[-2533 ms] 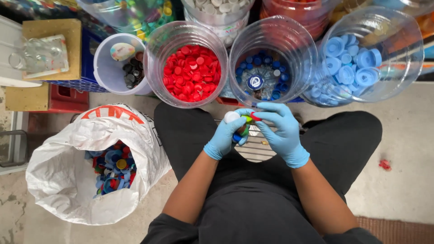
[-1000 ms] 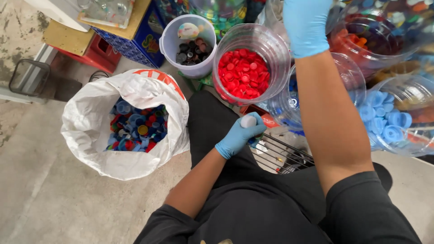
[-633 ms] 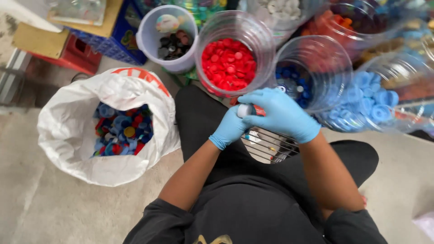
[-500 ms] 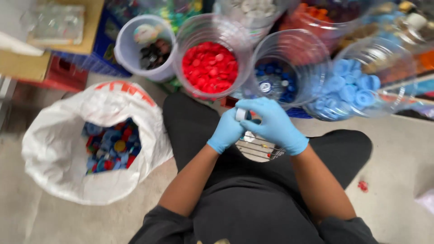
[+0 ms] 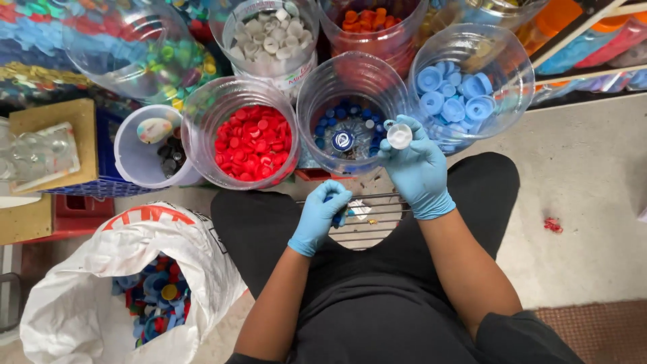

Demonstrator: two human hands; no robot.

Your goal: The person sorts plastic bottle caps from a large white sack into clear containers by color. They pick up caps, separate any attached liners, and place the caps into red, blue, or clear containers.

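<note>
Our right hand point(image 5: 419, 168) in a blue glove pinches a white cap point(image 5: 399, 136) in its fingertips, just past them sits the jar of dark blue caps point(image 5: 345, 114). Our left hand point(image 5: 322, 214) curls shut around some small caps over the wire rack point(image 5: 377, 219).

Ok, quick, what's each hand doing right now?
Left hand: closed around a dark blue cap over the wire rack.
Right hand: pinching a white cap at its fingertips.
</note>
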